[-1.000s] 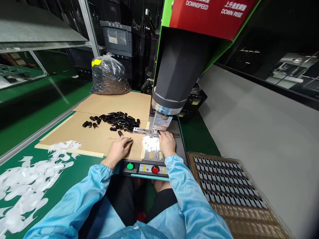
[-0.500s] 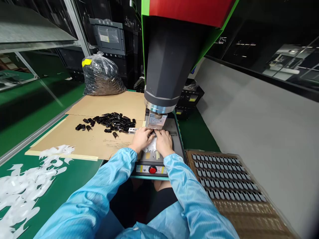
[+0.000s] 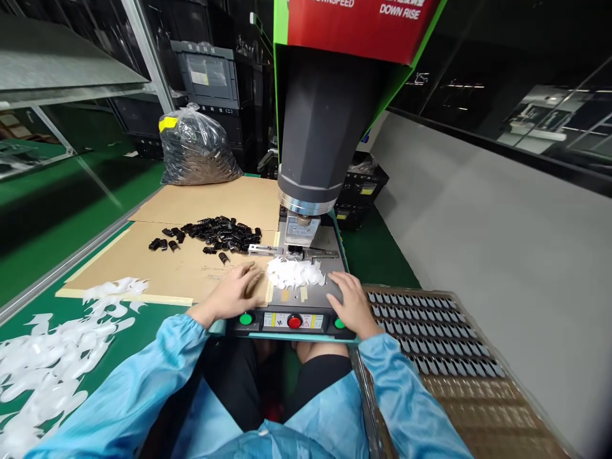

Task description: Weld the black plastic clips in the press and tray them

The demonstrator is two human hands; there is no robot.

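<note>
My left hand (image 3: 233, 293) hovers near the left green button (image 3: 245, 319), fingers apart and holding nothing. On the other side, my right hand (image 3: 352, 302) is also open, its thumb and palm side by the right green button (image 3: 339, 323); whether it touches cannot be told. Between both hands, a heap of thin white cut-out pieces (image 3: 295, 273) lies on the grey machine base (image 3: 291, 298). Behind the heap, a small black part (image 3: 294, 252) sits in the metal fixture (image 3: 268, 250), right under the press's metal head (image 3: 302, 229).
A pile of black clip-like parts (image 3: 222, 233) lies on cardboard (image 3: 191, 274) at left. White scraps (image 3: 43, 363) cover the green table's left side. At right stands a tray (image 3: 468, 398) with rows of grey parts. A red button (image 3: 294, 321) is on the front panel. A filled plastic bag (image 3: 198, 146) stands behind.
Both hands have left the fixture, moving apart and back toward the front buttons. The white pieces and the black part in the fixture are now uncovered.
</note>
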